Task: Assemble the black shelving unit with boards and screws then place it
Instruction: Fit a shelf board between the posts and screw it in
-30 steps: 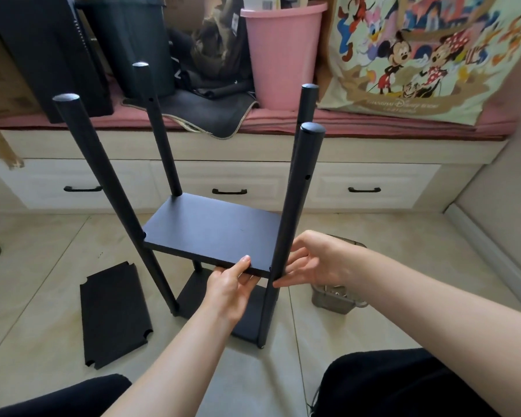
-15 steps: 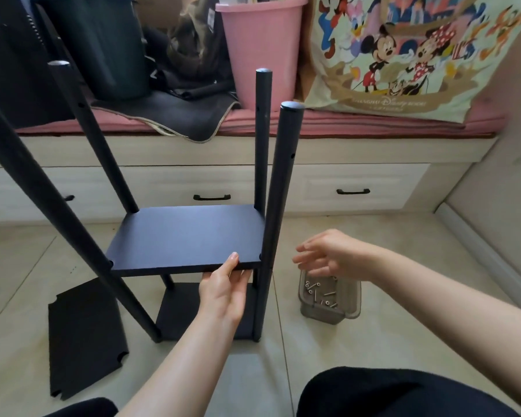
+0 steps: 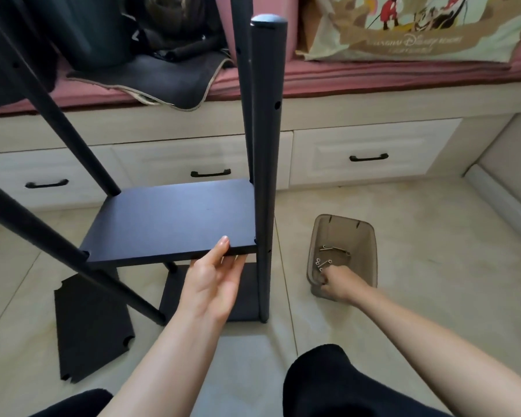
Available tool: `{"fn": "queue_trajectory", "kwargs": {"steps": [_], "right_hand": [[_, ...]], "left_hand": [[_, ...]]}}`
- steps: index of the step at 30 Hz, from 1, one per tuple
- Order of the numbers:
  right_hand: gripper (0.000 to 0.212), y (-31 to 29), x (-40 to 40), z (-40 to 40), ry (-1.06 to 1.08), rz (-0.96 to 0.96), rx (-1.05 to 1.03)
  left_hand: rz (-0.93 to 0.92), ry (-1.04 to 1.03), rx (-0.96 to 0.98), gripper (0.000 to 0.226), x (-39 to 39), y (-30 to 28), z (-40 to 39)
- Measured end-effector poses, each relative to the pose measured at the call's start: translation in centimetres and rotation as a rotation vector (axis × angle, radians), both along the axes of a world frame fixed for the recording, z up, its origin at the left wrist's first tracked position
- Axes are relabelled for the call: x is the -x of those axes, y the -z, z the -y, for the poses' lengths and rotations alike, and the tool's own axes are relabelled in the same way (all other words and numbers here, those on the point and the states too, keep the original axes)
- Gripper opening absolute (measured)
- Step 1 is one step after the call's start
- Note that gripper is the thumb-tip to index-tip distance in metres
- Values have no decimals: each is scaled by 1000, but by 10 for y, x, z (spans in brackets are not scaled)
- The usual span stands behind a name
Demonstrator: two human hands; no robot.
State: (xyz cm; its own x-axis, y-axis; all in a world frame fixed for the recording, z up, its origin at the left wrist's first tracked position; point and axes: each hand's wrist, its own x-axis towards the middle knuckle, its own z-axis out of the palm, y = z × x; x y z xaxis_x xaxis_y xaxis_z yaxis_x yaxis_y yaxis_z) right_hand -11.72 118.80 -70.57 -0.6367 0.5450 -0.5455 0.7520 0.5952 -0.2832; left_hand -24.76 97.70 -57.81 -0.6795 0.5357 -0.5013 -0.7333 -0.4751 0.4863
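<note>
The step in hand looks like fetching a screw to fix the middle board (image 3: 175,219) to the near right post (image 3: 266,164). The left hand (image 3: 212,284) props that board from beneath at its front edge, thumb lying on top, fingers under it, just left of the near right post. The right hand (image 3: 339,281) reaches into the clear tub (image 3: 343,236) on the floor right of that post; its fingertips sit among the screws (image 3: 325,261), but whether they have pinched one cannot be told.

To do it well, the left hand should keep the board level with the post's hole while the right takes a single screw.

Counted: four posts, two boards mounted, one spare board (image 3: 91,323) on the floor left of the post, roughly five screws visible, one tub.
</note>
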Motion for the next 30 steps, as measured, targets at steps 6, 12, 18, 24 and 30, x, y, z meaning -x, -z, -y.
{"fn": "queue_trajectory", "kwargs": {"steps": [6, 12, 18, 24, 30], "right_hand": [[27, 21, -3, 8, -59, -40, -106], [21, 25, -22, 26, -75, -47, -91], [16, 26, -36, 45, -183, -74, 107], [27, 26, -35, 56, -202, -60, 280], [26, 42, -13, 38, -28, -117, 235]], "left_hand": [[-8, 4, 2, 39, -1, -2, 0], [5, 13, 8, 39, -2, -5, 1], [34, 16, 8, 29, -5, -10, 3], [40, 22, 18, 24, -7, -11, 6], [16, 33, 25, 20, -8, -11, 6]]}}
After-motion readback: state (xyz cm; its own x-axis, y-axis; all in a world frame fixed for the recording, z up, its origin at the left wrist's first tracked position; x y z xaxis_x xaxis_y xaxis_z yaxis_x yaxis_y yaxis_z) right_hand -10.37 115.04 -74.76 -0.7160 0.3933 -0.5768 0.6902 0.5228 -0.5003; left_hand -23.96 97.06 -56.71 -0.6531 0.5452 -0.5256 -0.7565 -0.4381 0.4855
